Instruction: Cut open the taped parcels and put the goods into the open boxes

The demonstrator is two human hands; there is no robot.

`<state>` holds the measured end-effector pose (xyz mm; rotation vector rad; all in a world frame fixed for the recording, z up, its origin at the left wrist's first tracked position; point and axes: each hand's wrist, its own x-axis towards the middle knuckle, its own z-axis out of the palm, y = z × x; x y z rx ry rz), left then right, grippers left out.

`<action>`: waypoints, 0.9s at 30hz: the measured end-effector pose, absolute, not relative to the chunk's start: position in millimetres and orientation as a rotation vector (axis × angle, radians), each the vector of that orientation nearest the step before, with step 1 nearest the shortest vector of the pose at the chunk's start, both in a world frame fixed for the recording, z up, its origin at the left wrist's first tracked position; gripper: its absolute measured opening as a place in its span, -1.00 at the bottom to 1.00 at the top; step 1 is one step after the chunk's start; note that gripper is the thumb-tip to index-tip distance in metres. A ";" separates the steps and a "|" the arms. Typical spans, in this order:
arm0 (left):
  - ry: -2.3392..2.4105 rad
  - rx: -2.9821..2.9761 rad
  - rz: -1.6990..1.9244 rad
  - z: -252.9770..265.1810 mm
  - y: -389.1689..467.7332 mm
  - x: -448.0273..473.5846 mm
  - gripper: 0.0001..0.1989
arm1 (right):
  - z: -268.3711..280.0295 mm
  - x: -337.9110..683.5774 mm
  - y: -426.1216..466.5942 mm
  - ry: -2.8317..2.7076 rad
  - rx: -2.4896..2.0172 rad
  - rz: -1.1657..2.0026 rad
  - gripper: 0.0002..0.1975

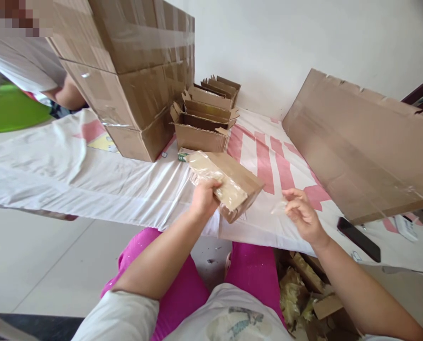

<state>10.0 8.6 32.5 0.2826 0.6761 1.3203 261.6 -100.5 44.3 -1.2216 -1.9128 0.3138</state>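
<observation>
My left hand (205,201) grips a small cardboard box (245,176) by its near side, the thumb pressed over a face covered in wrinkled clear tape (229,189). The box is tilted above the cloth-covered table. To its right my right hand (305,215) is raised with its fingers curled and thumb and forefinger pinched. A thin, see-through strip (278,206), which looks like clear tape, hangs at these fingertips. Just behind the held box stand several open small cardboard boxes (201,139) in a row, with a small green-and-white packet (183,154) near them.
Tall taped cartons (154,94) stand at the left, and a large cardboard box (364,151) at the right. A black phone (358,239) and a white device (406,228) lie near the right edge. Cardboard scraps (304,289) are below. Another person's arm (67,94) shows beyond the cartons.
</observation>
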 end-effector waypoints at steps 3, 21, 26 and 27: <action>0.715 0.335 1.360 33.2 17.6 -0.2 -0.74 | 30.3 287.4 -109.6 -1.639 -1.290 0.452 -0.83; 0.614 1.079 1.044 31.2 -32.2 20.8 -0.53 | 33.7 203.0 -85.2 -1.843 -1.323 -0.032 -0.68; 0.792 2.267 1.000 38.4 -26.6 -0.2 -0.55 | 40.4 210.5 -71.5 -1.663 -1.380 0.011 -0.72; 0.857 2.475 0.935 39.7 -24.7 -3.3 -0.60 | 39.8 215.4 -68.4 -1.612 -1.420 0.045 -0.68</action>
